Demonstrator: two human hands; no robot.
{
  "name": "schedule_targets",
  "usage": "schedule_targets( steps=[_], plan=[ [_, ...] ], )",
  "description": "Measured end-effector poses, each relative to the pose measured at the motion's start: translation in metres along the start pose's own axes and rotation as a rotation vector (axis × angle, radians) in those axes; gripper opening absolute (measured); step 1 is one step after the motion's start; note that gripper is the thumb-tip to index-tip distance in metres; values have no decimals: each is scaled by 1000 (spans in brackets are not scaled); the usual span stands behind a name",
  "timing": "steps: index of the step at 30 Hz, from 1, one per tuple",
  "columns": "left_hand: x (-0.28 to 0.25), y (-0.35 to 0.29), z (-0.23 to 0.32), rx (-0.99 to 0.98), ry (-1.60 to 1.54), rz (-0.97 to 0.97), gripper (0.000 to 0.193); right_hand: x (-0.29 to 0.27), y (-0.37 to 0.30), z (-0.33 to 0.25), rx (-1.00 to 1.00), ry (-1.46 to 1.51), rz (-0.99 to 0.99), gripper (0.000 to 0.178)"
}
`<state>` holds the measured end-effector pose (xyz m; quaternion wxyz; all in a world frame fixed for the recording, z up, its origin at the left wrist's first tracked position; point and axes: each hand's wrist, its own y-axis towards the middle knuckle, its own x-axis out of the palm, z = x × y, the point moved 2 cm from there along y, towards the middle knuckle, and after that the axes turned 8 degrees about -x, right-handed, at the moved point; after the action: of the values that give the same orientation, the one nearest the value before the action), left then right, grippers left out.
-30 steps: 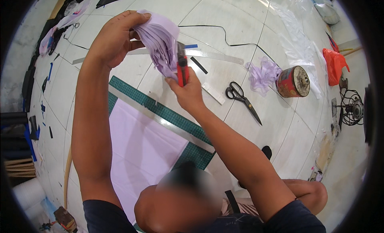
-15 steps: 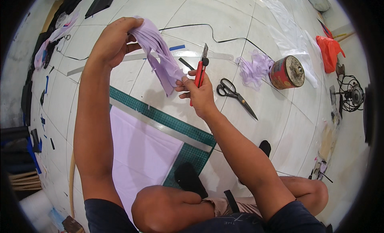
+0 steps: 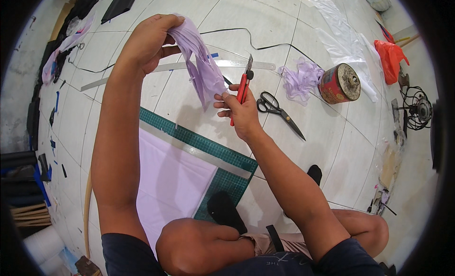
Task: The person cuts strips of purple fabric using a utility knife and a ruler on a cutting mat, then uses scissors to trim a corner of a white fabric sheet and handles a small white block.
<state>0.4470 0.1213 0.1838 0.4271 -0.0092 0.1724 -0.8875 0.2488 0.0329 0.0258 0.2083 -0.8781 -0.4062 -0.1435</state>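
Observation:
Raised at the upper left, my left hand (image 3: 154,41) pinches the top of a bunch of lilac fabric strips (image 3: 198,58), which hangs in folds toward the right. My right hand (image 3: 242,112) is closed round a red utility knife (image 3: 242,88), its blade out and pointing up and away. The right fingertips touch or nearly touch the lower end of the strips. Below, a folded lilac cloth (image 3: 170,169) lies on a green cutting mat (image 3: 227,181), with a metal ruler (image 3: 201,156) along the cloth's far edge.
Black scissors (image 3: 282,115) lie on the tiled floor right of my right hand. Beyond them are a lilac scrap heap (image 3: 303,81) and a red tin (image 3: 340,84). A long steel ruler (image 3: 256,65) lies farther off. An orange-red bag (image 3: 391,62) and a small fan (image 3: 419,110) are far right.
My left hand has moved slightly right and up with the fabric strips. My right hand, still round the knife, has shifted a little to the right.

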Motion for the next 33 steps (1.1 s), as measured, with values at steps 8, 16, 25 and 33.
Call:
schedule_targets(
  steps=[8, 16, 25, 33],
  plan=[
    [5, -1, 5, 41, 2, -21, 32, -5, -2, -1, -4, -53, -16, 45],
    [1, 21, -1, 136, -140, -272, 27, -41, -30, 31, -68, -365, 87, 39],
    [-92, 16, -145, -61, 193, 357, 42, -108, -149, 68, -278, -1371, -562, 37],
    [-92, -109, -261, 26, 423, 331, 13, -110, -128, 79, -145, -1238, -367, 34]
  ],
)
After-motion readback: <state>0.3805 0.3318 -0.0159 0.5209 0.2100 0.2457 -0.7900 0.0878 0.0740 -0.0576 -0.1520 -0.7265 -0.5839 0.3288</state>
